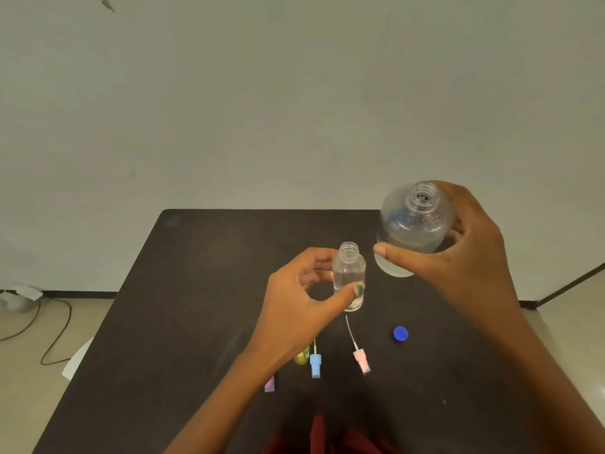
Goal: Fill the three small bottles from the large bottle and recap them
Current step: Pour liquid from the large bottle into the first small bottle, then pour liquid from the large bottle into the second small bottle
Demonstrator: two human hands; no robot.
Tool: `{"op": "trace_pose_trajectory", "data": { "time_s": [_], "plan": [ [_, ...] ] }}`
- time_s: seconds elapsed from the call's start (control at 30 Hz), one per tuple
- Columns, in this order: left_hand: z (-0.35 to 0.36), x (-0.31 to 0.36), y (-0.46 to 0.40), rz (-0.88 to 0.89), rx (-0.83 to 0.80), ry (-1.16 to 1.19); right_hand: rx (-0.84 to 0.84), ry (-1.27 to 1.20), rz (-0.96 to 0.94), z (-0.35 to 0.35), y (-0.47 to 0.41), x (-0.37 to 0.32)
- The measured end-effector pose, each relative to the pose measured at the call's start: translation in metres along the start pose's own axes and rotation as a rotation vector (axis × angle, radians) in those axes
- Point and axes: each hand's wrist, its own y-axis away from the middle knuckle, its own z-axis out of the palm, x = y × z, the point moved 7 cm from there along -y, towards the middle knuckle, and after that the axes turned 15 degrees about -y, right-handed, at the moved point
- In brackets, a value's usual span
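My left hand (pixel 302 294) grips a small clear bottle (pixel 349 273), uncapped and upright, with clear liquid inside. My right hand (pixel 465 247) holds the large clear bottle (pixel 414 226) just right of it, lifted off the table, its open neck facing me. On the dark table (pixel 203 290) lie a pink spray cap (pixel 361 360) with its tube, a blue spray cap (pixel 315 365), a yellow piece (pixel 301 357) partly behind my left wrist, a purple piece (pixel 269 384), and the round blue cap (pixel 400 333). The other small bottles are not visible.
A pale wall stands behind the table's far edge. Cables (pixel 49 332) run across the floor to the left. Red cloth (pixel 327 437) shows at the table's near edge.
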Motion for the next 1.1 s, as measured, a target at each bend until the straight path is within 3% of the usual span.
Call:
{"op": "trace_pose_trajectory", "data": {
  "time_s": [0.57,0.8,1.1],
  "plan": [
    [0.161,-0.14,-0.013,-0.193,-0.391,-0.403,0.127,0.066,0.162,-0.055,0.03,0.06],
    [0.189,-0.175,-0.001,-0.306,-0.423,-0.408,0.108,0.074,0.199,-0.057,0.033,0.071],
    [0.198,-0.189,0.005,-0.322,-0.419,-0.428,0.1,0.071,0.194,-0.057,0.032,0.073]
  ]
}}
